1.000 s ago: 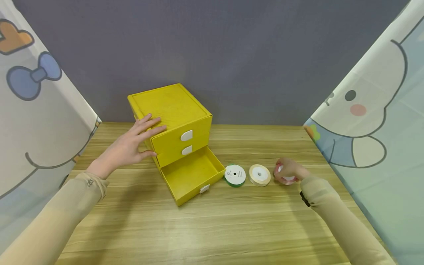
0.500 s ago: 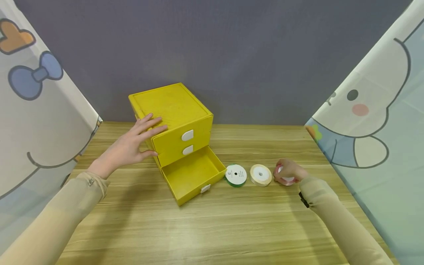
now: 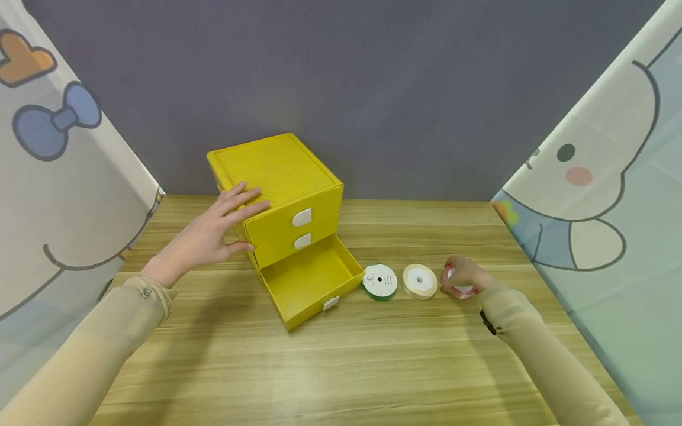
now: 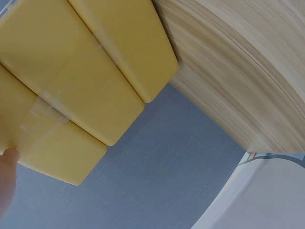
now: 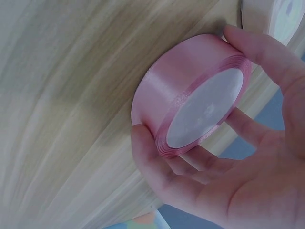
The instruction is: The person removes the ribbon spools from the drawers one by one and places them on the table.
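My left hand [image 3: 209,232] rests on the left edge of a yellow drawer cabinet [image 3: 277,171], fingers spread over the top, thumb at the front left edge. The cabinet's bottom drawer [image 3: 311,284] is pulled out, with nothing seen in it. At the right, my right hand [image 3: 465,276] grips a roll of pink ribbon [image 5: 176,90] lying on the table, thumb and fingers around its rim in the right wrist view. Left of it lie a cream ribbon roll [image 3: 420,281] and a green ribbon roll [image 3: 380,282] with a white printed face, close to the open drawer's corner.
The wooden table [image 3: 341,367] reaches back to a grey wall panel [image 3: 405,106]. Cartoon-printed cloths stand at the left [image 3: 69,195] and right [image 3: 597,177]. In the left wrist view the cabinet's yellow side [image 4: 71,71] shows, with clear tape on it.
Both hands hold their places on the cabinet and the pink ribbon roll. The whole head view has shifted very slightly; nothing else visibly moves.
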The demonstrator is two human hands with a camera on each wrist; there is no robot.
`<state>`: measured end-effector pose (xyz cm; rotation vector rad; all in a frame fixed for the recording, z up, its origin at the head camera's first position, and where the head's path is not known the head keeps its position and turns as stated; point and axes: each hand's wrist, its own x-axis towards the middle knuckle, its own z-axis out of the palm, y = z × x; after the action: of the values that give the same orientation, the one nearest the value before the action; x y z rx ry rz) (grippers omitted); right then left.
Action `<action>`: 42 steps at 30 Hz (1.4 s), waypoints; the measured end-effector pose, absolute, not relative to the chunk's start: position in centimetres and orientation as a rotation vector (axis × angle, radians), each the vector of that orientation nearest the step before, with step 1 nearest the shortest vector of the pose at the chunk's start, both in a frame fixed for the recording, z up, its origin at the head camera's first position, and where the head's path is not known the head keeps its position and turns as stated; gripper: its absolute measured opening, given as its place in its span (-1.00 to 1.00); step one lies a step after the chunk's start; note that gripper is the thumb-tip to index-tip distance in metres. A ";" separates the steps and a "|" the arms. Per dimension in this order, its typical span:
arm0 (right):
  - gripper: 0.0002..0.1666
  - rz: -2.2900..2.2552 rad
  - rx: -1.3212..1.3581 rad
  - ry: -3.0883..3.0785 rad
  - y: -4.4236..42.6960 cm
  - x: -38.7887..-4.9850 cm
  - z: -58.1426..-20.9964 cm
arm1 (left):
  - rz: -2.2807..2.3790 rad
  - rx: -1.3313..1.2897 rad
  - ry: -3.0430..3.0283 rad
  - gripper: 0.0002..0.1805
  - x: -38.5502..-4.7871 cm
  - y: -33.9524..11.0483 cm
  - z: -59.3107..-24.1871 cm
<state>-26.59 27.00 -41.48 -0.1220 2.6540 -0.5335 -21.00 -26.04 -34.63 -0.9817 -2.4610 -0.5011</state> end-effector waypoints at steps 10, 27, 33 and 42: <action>-0.14 -0.476 -0.131 2.655 27.1 -26.5 -41.3 | -0.510 -0.984 -2.458 0.04 -21.0 -26.1 -34.7; 0.05 -0.282 -0.363 2.706 24.9 -25.4 -37.5 | -0.499 -0.997 -2.442 0.05 -21.1 -26.2 -34.8; 0.07 -0.269 -0.360 2.695 22.9 -24.9 -36.1 | -0.507 -0.993 -2.447 0.05 -21.0 -26.2 -34.8; 0.04 -0.297 -0.459 2.701 19.5 -23.5 -34.9 | -0.507 -0.992 -2.447 0.05 -21.0 -26.2 -34.8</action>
<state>-23.53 19.50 -34.95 -0.4585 2.7009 -0.2971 -21.03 -26.16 -34.83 -0.9925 -2.4474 -0.5066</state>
